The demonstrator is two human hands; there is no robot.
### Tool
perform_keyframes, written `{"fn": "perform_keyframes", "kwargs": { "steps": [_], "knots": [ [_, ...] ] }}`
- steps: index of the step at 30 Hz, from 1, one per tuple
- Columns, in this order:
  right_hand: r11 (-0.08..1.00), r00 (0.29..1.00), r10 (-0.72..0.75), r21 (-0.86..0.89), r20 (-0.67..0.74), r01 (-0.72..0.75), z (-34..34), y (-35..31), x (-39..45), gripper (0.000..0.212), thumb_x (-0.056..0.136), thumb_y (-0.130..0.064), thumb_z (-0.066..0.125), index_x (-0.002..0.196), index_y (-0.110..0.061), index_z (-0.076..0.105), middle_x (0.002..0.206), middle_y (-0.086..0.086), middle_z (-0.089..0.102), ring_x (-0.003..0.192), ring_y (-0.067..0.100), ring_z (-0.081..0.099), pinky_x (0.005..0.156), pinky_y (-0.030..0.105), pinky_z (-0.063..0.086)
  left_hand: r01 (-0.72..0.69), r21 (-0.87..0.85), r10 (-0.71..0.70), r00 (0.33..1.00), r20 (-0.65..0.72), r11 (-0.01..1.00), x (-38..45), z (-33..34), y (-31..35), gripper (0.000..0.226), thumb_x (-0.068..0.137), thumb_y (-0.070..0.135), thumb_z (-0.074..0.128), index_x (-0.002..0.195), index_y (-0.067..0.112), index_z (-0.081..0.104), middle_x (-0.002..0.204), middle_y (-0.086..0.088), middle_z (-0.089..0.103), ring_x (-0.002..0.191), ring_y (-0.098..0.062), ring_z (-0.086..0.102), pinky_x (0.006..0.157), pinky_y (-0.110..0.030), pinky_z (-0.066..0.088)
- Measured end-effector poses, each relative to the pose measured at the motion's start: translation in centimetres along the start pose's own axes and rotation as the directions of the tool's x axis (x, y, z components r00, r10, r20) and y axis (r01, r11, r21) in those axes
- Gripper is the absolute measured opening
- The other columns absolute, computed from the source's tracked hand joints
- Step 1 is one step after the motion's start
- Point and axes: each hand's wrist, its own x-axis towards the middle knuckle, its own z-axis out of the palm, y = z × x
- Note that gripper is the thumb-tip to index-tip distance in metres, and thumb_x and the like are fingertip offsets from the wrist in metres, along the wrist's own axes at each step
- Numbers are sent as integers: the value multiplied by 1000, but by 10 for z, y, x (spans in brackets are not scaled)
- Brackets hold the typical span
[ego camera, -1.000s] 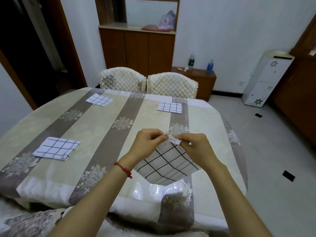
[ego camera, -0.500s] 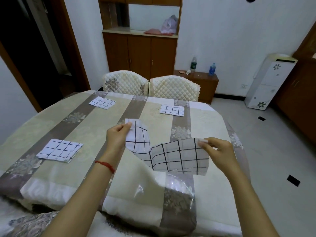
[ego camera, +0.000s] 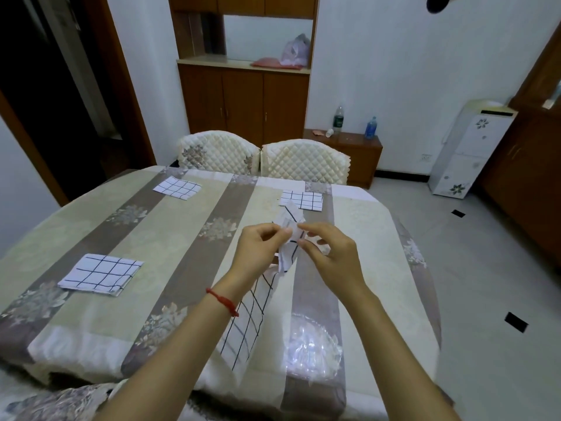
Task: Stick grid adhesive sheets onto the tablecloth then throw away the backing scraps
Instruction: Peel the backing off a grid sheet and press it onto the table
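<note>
Above the striped tablecloth (ego camera: 188,250), my left hand (ego camera: 261,250) and my right hand (ego camera: 328,253) are close together, both pinching the top of a white grid sheet (ego camera: 249,317). The sheet hangs down between my forearms, and a crumpled upper part (ego camera: 290,220) sticks up between my fingertips. I cannot tell which layer is backing. Three other grid sheets lie flat on the cloth: near left (ego camera: 101,273), far left (ego camera: 177,187), far right (ego camera: 302,200).
A clear plastic piece (ego camera: 312,347) lies on the cloth near the front edge. Two quilted chairs (ego camera: 303,161) stand at the far side. A wooden cabinet (ego camera: 243,98) and a low side table with bottles (ego camera: 355,141) stand behind them. Tiled floor (ego camera: 470,284) opens to the right.
My hands, spread apart half a second ago with the sheet stretched between them, have come together again. The sheet now hangs folded downward instead of spanning sideways.
</note>
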Motion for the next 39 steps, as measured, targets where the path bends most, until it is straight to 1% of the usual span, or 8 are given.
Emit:
{"fn": "perform_keyframes", "kwargs": {
  "steps": [5,8,16,21,24,29,33,39],
  "knots": [
    [1000,1000,-30,4,-1,30,1,3,-3,18,82,-17,64,100,-19,68,99,1,68,90,9,59,77,19,48,15,-16,-14,999,44,1000,-2,6,-2,22,86,17,61,65,21,68,59,4,62,61,-11,56,51,-21,46],
    [1000,999,-16,9,-50,16,0,7,-5,11,79,-15,64,88,-14,69,92,-1,67,87,2,55,76,13,45,38,-6,-38,999,32,999,-3,7,-6,23,86,15,60,63,18,66,42,14,52,44,2,43,44,-9,34],
    [964,974,196,205,-115,-170,-27,19,-11,10,79,-11,69,79,-20,65,84,-10,68,86,4,62,78,10,46,117,-83,-139,926,-351,990,16,-31,-35,28,84,17,61,59,9,51,56,-6,35,55,-16,30,51,-26,26],
    [948,933,289,196,-212,-250,-56,43,-9,29,79,-10,69,69,-35,58,73,-28,65,75,-4,59,72,5,45,175,-39,-171,857,-486,984,33,-82,-67,25,81,22,64,67,2,59,67,-12,48,67,-20,43,65,-33,41],
    [935,893,342,199,-294,-293,-72,55,-6,29,79,-10,68,68,-35,58,70,-31,64,70,-11,57,70,2,42,209,-46,-200,815,-544,977,42,-113,-81,30,76,27,66,53,12,57,54,-5,51,67,-22,47,72,-41,47],
    [890,841,441,270,-312,-367,-82,69,-2,20,80,-14,68,69,-28,59,75,-7,62,81,18,60,84,32,47,171,-15,-153,829,-538,985,42,-132,-70,28,82,25,63,65,2,61,68,-11,53,69,-20,49,83,-49,51],
    [908,866,416,188,-277,-375,-81,65,9,3,83,-12,64,84,-14,62,82,-3,61,87,21,57,83,31,46,117,83,-60,863,-502,990,48,-126,-61,31,85,25,61,70,-3,60,63,-10,46,63,-19,41,68,-34,38],
    [926,914,348,-74,-207,-370,-83,75,50,13,86,-7,57,94,-4,67,94,1,56,85,16,53,72,27,41,89,111,-27,883,-469,990,84,-115,-38,22,85,21,61,69,5,61,66,-6,54,72,-17,49,74,-29,38]
  ]
}}
